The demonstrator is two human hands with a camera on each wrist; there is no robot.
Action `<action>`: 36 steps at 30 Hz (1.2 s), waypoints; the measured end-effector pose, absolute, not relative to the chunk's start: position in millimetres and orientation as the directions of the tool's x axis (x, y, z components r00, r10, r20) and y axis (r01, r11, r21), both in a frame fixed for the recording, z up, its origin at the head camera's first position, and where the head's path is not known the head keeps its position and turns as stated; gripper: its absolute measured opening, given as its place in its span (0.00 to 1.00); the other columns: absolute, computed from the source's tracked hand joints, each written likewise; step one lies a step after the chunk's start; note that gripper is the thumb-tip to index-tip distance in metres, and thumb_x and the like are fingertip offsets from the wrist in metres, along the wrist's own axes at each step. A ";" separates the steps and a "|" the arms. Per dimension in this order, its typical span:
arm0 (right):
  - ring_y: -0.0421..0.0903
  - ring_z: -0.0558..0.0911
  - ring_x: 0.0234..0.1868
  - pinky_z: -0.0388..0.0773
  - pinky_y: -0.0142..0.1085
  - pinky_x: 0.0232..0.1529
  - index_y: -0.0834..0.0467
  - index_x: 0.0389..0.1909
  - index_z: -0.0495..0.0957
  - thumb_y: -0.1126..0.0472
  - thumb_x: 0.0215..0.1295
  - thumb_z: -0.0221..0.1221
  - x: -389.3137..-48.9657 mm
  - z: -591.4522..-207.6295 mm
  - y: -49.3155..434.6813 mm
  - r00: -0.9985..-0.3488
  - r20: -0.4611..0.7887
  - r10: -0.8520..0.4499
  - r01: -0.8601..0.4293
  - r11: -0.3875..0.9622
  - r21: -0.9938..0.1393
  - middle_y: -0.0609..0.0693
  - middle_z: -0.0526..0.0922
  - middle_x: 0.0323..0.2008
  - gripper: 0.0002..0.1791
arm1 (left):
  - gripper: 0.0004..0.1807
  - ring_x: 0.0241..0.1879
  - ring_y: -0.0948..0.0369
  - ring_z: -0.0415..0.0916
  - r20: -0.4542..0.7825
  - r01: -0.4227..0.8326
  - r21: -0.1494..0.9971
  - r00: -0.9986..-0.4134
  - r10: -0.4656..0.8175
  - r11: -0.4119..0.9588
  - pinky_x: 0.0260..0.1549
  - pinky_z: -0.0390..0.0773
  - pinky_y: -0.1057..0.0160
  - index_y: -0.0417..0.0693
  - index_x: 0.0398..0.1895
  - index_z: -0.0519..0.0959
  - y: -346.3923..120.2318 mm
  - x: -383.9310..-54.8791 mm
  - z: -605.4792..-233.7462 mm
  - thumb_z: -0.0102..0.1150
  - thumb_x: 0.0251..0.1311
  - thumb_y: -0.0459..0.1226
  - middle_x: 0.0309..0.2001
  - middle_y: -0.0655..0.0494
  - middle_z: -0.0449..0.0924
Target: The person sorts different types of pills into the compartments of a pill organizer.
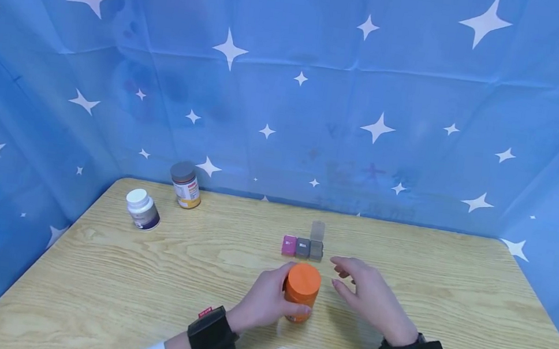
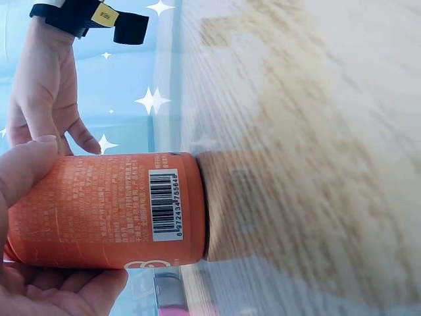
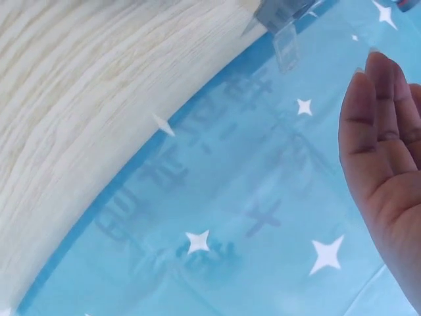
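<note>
My left hand [image 1: 264, 299] grips an orange bottle [image 1: 303, 283] with an orange lid, thumb on one side and fingers round the other. The bottle stands upright on the wooden table, and in the left wrist view its barcode label [image 2: 166, 205] shows. To its right my right hand [image 1: 366, 294] hovers with loosely bent fingers and nothing in them; the right wrist view shows its palm side. Just beyond the bottle lies a small pill organizer [image 1: 303, 248] with pink, dark grey and lighter grey compartments. A see-through lid [image 1: 318, 230] is raised on its right compartment.
At the back left of the table [image 1: 184, 267] stand a white bottle [image 1: 142, 210] with a white cap and a brown bottle [image 1: 186, 186] with a dark cap. A blue curtain [image 1: 288, 100] with white stars hangs behind the table and along its sides.
</note>
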State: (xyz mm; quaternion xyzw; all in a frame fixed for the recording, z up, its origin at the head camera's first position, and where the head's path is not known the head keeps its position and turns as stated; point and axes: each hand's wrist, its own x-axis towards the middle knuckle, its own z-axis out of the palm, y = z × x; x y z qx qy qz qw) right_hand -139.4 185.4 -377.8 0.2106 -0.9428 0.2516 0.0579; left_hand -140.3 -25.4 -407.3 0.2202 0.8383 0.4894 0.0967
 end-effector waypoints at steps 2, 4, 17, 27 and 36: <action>0.50 0.80 0.45 0.79 0.41 0.40 0.62 0.57 0.71 0.68 0.57 0.58 -138.5 -379.9 185.0 -0.887 0.206 -0.413 -0.458 0.738 -0.495 0.56 0.80 0.47 0.24 | 0.32 0.51 0.58 0.76 0.052 0.274 0.862 -0.885 0.463 0.426 0.51 0.74 0.61 0.50 0.58 0.68 -25.4 -139.9 -408.2 0.69 0.47 0.40 0.51 0.55 0.78; 0.55 0.78 0.51 0.79 0.43 0.43 0.62 0.61 0.66 0.69 0.55 0.58 -137.4 -382.8 183.6 -0.865 0.177 -0.470 -0.481 0.675 -0.560 0.58 0.77 0.53 0.30 | 0.33 0.52 0.59 0.76 0.049 0.274 0.859 -0.886 0.462 0.433 0.51 0.74 0.62 0.50 0.58 0.68 -25.3 -139.3 -408.6 0.69 0.47 0.40 0.52 0.56 0.78; 0.58 0.68 0.63 0.69 0.53 0.58 0.56 0.70 0.48 0.51 0.48 0.69 -134.9 -406.4 158.0 -0.848 0.018 -0.529 -0.282 0.424 -0.860 0.59 0.64 0.65 0.53 | 0.31 0.48 0.59 0.76 0.029 0.288 0.813 -0.888 0.459 0.506 0.47 0.76 0.62 0.46 0.54 0.72 -30.3 -140.0 -410.0 0.71 0.42 0.39 0.49 0.54 0.80; 0.57 0.72 0.60 0.67 0.54 0.59 0.59 0.64 0.59 0.58 0.46 0.70 -134.5 -404.5 147.4 -0.892 -0.050 -0.449 -0.165 0.428 -0.888 0.57 0.72 0.59 0.44 | 0.39 0.55 0.49 0.72 -0.048 0.291 0.769 -0.862 0.505 0.569 0.52 0.72 0.51 0.45 0.67 0.60 -61.6 -154.0 -368.5 0.58 0.47 0.28 0.65 0.47 0.65; 0.53 0.76 0.55 0.72 0.49 0.55 0.59 0.61 0.65 0.55 0.49 0.68 -135.6 -407.0 149.4 -0.892 -0.042 -0.450 -0.182 0.443 -0.878 0.56 0.75 0.55 0.37 | 0.40 0.68 0.61 0.57 -0.023 0.297 0.929 -0.551 0.834 0.221 0.67 0.57 0.56 0.52 0.69 0.57 -50.7 -188.7 -366.4 0.64 0.53 0.38 0.68 0.55 0.60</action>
